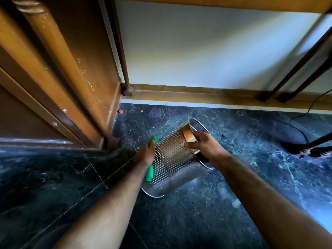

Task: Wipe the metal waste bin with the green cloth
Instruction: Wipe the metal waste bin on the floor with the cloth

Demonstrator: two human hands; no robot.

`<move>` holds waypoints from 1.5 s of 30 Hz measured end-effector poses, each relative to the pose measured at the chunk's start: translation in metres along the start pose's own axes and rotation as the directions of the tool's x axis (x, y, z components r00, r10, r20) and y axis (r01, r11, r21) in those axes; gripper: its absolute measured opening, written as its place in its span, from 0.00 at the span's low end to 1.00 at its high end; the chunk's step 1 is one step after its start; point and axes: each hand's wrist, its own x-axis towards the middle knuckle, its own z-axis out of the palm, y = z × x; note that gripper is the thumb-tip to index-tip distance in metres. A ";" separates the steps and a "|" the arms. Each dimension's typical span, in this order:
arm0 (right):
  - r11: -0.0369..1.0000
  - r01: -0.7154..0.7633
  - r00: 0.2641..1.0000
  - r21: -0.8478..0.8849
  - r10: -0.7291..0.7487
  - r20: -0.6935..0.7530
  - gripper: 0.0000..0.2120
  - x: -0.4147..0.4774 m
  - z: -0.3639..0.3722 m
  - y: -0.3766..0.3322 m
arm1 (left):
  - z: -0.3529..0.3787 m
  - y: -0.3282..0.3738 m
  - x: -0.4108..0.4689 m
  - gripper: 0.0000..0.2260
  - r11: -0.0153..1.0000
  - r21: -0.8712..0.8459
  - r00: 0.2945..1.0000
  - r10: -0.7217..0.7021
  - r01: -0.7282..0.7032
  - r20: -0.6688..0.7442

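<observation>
Perforated cylindrical steel waste bin (172,159) tilted on the dark marble floor (233,203), base at 7 o'clock, open rim toward 1 o'clock. Right hand (203,148) closed over the rim, probably to steady the tilt and expose the side wall. Left hand (145,153) presses the folded green cloth (149,172) flat to the bin's 9 o'clock flank, fingers curled over it. Wiping underway.

Bin (172,157) tilted on floor (233,203), cloth (150,172) against its left.
</observation>
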 end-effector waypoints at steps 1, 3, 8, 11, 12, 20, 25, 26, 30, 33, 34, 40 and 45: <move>1.000 0.019 0.999 -0.007 -0.019 0.029 0.08 -0.001 0.002 0.000 | -0.005 0.006 0.004 0.26 1.000 -0.010 1.000 -0.018 0.018 0.014; 0.999 0.040 0.996 -0.026 -0.037 0.084 0.11 -0.003 0.005 0.000 | -0.015 0.029 0.009 0.28 0.998 -0.065 1.000 0.002 0.000 0.030; 0.982 0.061 0.978 -0.177 -0.023 0.207 0.14 0.002 0.004 -0.004 | -0.028 0.105 0.008 0.34 0.924 -0.330 0.979 0.202 -0.195 -0.014; 0.984 0.079 0.987 -0.157 -0.056 0.151 0.17 0.006 0.006 -0.012 | -0.021 0.116 -0.007 0.27 0.860 -0.351 0.926 0.369 -0.371 -0.074; 0.987 0.102 0.991 -0.123 -0.090 0.104 0.16 0.007 0.008 -0.014 | -0.016 0.111 -0.014 0.25 0.833 -0.333 0.894 0.438 -0.441 -0.088; 0.995 0.101 0.992 -0.012 -0.102 -0.078 0.11 0.008 0.009 -0.006 | 0.003 0.019 -0.009 0.22 0.927 -0.143 0.922 0.310 -0.347 -0.232; 0.984 0.115 0.993 -0.133 -0.111 0.037 0.13 0.006 0.016 -0.001 | -0.020 0.023 0.022 0.27 0.967 -0.241 0.995 -0.058 0.076 0.080; 0.980 0.114 0.992 -0.162 -0.104 0.070 0.14 0.005 0.018 -0.001 | -0.023 0.031 0.024 0.28 0.942 -0.318 0.987 -0.068 0.111 0.143; 0.928 0.179 0.974 -0.327 -0.120 0.193 0.11 0.004 0.018 -0.004 | -0.037 0.081 0.023 0.26 0.774 -0.617 0.970 0.015 0.143 0.244; 0.862 0.237 0.969 -0.449 -0.174 0.177 0.12 0.005 0.016 -0.007 | -0.051 0.117 0.010 0.23 0.786 -0.614 0.980 0.165 -0.065 0.109; 0.831 0.258 0.965 -0.493 -0.200 0.168 0.12 0.005 0.016 -0.009 | -0.054 0.123 0.005 0.25 0.796 -0.589 0.974 0.217 -0.141 0.060; 0.644 0.255 0.967 -0.721 -0.179 0.181 0.13 0.008 0.014 -0.013 | -0.064 0.117 -0.009 0.24 0.678 -0.720 0.989 0.088 -0.149 -0.122; 0.397 0.238 0.970 -0.887 -0.143 0.197 0.09 0.009 0.019 -0.003 | -0.065 0.083 -0.014 0.23 0.382 -0.923 0.983 -0.185 0.055 -0.018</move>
